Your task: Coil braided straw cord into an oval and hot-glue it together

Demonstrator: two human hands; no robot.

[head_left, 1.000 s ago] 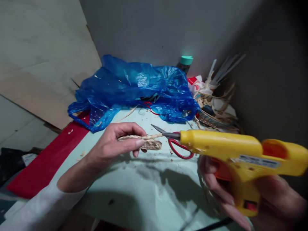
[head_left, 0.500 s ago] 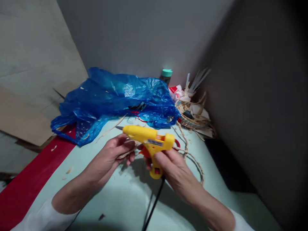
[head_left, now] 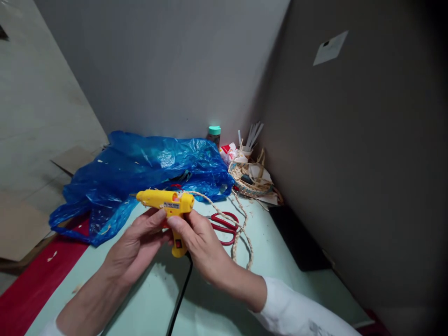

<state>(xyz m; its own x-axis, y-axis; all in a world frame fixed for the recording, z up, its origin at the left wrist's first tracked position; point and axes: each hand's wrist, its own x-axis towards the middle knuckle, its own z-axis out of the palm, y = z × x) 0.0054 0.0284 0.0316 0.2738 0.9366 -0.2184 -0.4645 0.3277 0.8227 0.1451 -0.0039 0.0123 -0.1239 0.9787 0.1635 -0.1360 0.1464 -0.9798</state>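
A yellow glue gun is held up over the table, its nozzle toward the left and a black cord hanging from its grip. My right hand is wrapped round the grip, with the thumb along its side. My left hand is closed against the gun's front, its thumb on the body below the barrel; its other fingers are partly hidden. A braided straw cord loops over the table and runs up behind the gun. Red-handled scissors lie under this cord, just beyond my right hand.
A crumpled blue plastic bag spreads along the back. At the back right are a woven basket with straw scraps, a cup of glue sticks and a green-lidded jar. A black flat sheet lies by the right wall.
The view has shifted, and both hands with the glue gun appear farther left. My left hand has come against the gun; the straw strip seen in it earlier is hidden. The scissors show more.
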